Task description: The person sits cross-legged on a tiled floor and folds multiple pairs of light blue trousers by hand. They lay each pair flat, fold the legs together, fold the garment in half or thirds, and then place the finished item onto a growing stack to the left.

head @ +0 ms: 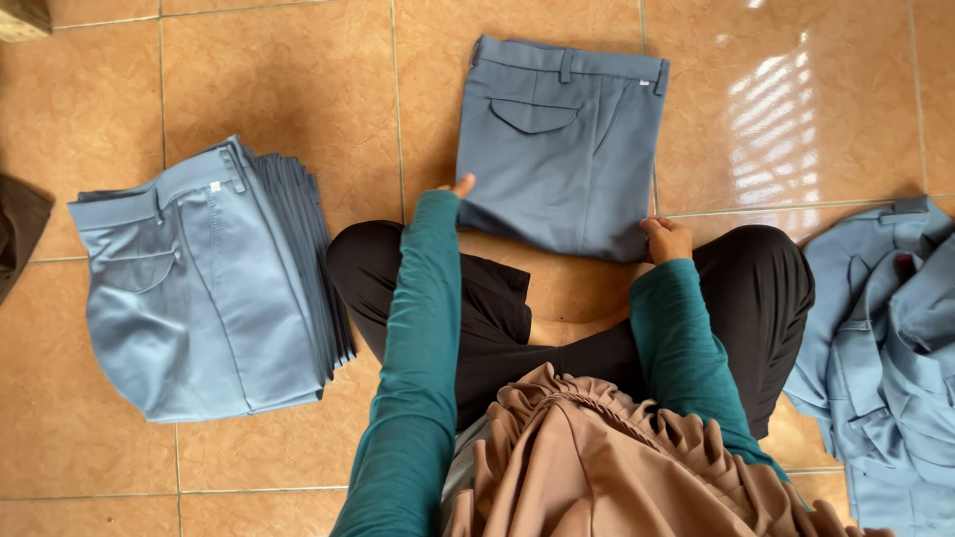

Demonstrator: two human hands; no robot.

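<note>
As arms reach forward, left hand (460, 186) and right hand (667, 239) grip folded trousers (562, 139)

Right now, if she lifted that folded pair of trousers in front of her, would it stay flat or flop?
The folded trousers would probably sag and unfold: they are soft cloth. Lifted by the near edge where the left hand and right hand rest, the far end would likely droop. On the glossy tiled floor they should slide easily.

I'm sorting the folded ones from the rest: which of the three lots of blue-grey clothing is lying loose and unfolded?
The heap of garments at the right edge, crumpled. The stack on the left is neatly folded, and the single folded trousers lie flat under both hands.
</note>
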